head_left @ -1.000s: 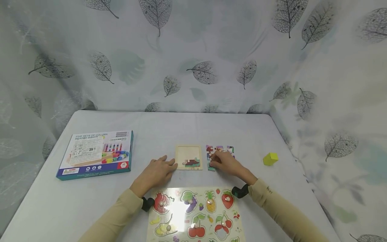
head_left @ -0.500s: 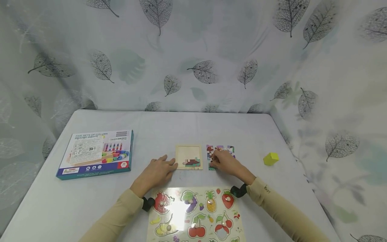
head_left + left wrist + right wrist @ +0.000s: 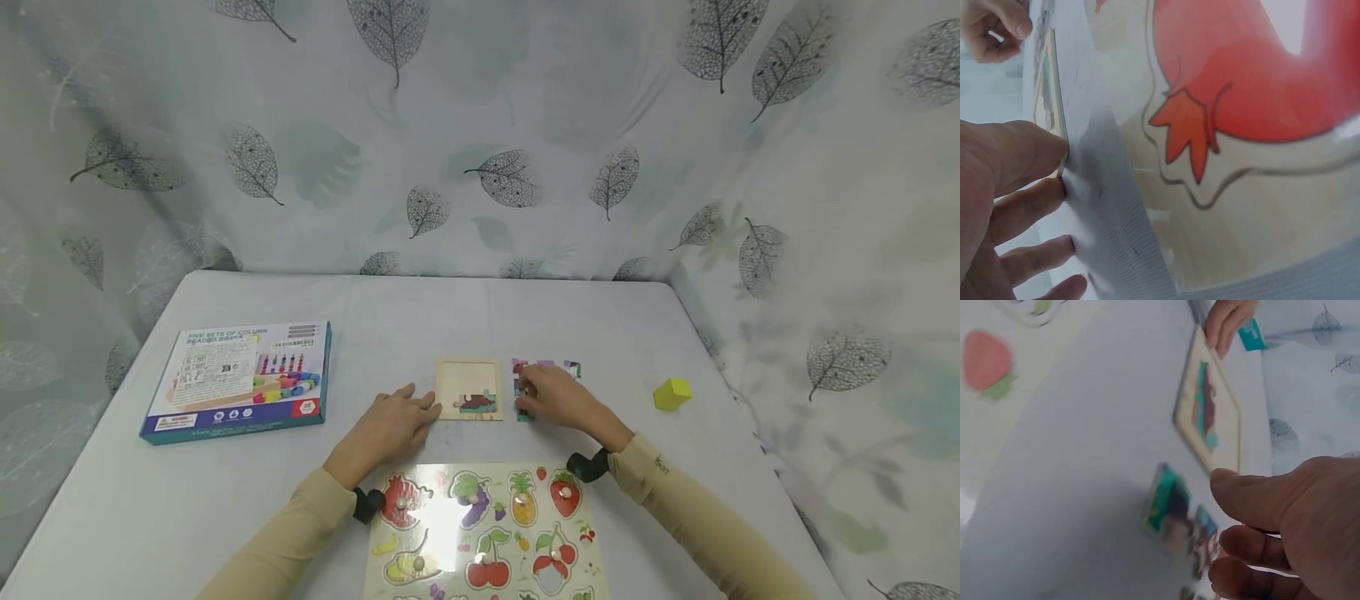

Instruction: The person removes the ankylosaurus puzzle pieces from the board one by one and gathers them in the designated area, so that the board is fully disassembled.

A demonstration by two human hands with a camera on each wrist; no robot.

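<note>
A small square wooden puzzle frame [image 3: 468,365] lies mid-table, with joined brown and green pieces [image 3: 477,403] in its lower right corner. My left hand [image 3: 390,429] rests beside it, its fingers spread and its thumb touching the frame's near left corner. To the right lies a cluster of colourful jigsaw pieces [image 3: 572,368], partly covered by my right hand [image 3: 558,398]. In the right wrist view, the right thumb and fingertips hang close over loose pieces [image 3: 1169,500], with a gap between thumb and index finger and nothing seen in it.
A fruit peg board [image 3: 450,475] lies nearest to me, below both wrists, glossy with glare. A beaded-boxes carton [image 3: 240,379] sits at the left of the white-covered table [image 3: 420,317]. At the right stands a yellow-green block [image 3: 672,393]. Leaf-patterned curtains hang behind.
My right hand has shifted slightly left and upward over the jigsaw pieces, covering more of their upper part. My left hand and the puzzle frame have stayed in place.
</note>
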